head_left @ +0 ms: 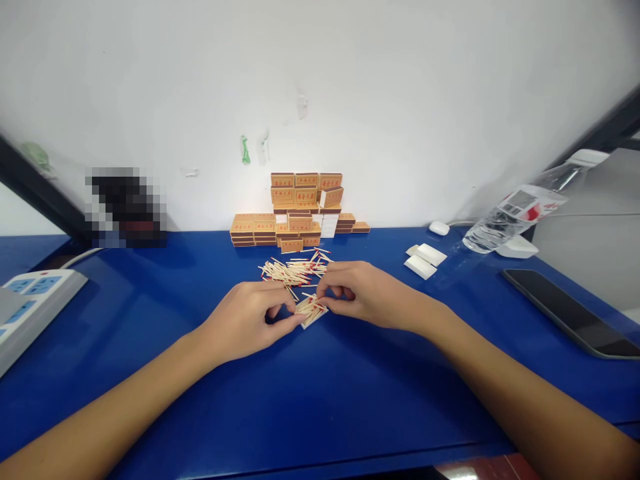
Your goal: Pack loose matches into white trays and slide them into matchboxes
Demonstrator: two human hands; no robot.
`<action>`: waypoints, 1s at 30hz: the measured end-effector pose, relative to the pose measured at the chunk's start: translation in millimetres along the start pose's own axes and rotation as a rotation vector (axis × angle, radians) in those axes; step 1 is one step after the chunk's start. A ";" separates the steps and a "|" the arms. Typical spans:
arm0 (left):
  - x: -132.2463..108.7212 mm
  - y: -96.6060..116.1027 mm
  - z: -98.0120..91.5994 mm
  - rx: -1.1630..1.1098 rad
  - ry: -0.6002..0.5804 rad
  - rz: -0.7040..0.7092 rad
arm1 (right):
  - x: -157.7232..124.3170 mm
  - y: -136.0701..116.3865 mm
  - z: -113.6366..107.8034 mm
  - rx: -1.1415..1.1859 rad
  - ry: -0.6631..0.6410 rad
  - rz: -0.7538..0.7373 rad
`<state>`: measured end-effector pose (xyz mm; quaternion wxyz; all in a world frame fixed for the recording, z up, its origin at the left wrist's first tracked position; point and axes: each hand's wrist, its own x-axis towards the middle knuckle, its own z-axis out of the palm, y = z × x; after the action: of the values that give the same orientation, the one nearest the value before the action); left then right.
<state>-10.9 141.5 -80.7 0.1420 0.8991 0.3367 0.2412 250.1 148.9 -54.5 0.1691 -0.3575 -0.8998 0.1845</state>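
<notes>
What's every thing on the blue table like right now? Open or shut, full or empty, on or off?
match tray, open, matches inside, pinched by left hand and right hand
loose matches, scattered in a pile
matchboxes, stacked by the wall
white boxes, lying side by side, untouched
water bottle, tipped over, cap on
phone, screen dark

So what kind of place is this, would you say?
Likely a small hand-work bench: a blue table against a white wall, stacked matchboxes, loose matches, and the left hand and right hand holding a match tray.
</notes>
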 end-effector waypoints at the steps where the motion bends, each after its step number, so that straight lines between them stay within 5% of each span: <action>1: -0.1 -0.4 -0.4 0.008 0.000 -0.007 | -0.2 -0.1 -0.1 -0.003 0.007 0.002; 30: -0.8 1.7 -2.7 -0.036 -0.060 0.036 | 0.5 -10.6 5.6 0.071 -0.074 -0.022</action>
<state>-11.9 140.0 -77.9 0.1638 0.9092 0.3116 0.2225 241.2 140.9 -54.6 0.1505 -0.3342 -0.9022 0.2273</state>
